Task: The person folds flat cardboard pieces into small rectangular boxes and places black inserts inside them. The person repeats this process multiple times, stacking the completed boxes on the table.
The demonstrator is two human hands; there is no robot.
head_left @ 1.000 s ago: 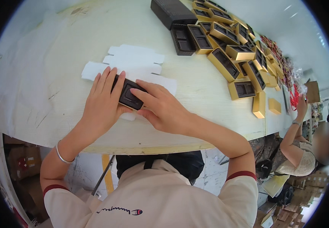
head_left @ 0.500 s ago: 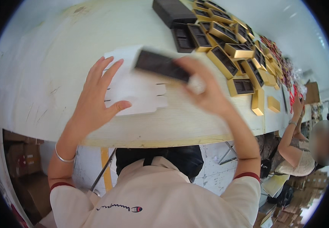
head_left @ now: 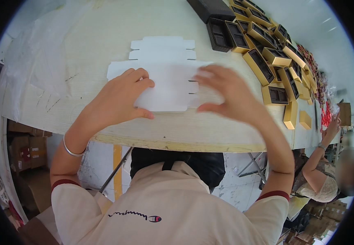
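Observation:
A white flat cardboard box blank (head_left: 166,75) with slotted flaps lies unfolded on the table in front of me. My left hand (head_left: 124,94) is over its left side, fingers bent and thumb apart, holding nothing. At the right side, my right hand (head_left: 230,92) hovers by the slotted flaps with thumb and fingers spread. Motion blurs its fingertips, so whether they touch the card I cannot tell. Nothing shows in its grasp.
Gold boxes with dark inserts (head_left: 277,94) are heaped at the right. Beside them are a dark open tray (head_left: 219,34) and a long dark box (head_left: 211,10). Clear plastic film (head_left: 30,61) lies at the left. A co-worker's arm (head_left: 318,155) reaches toward red cords at the far right.
A dark rectangular box has left my right hand, and I cannot see where it went. My left hand has come lower over the card. The whole view has shifted.

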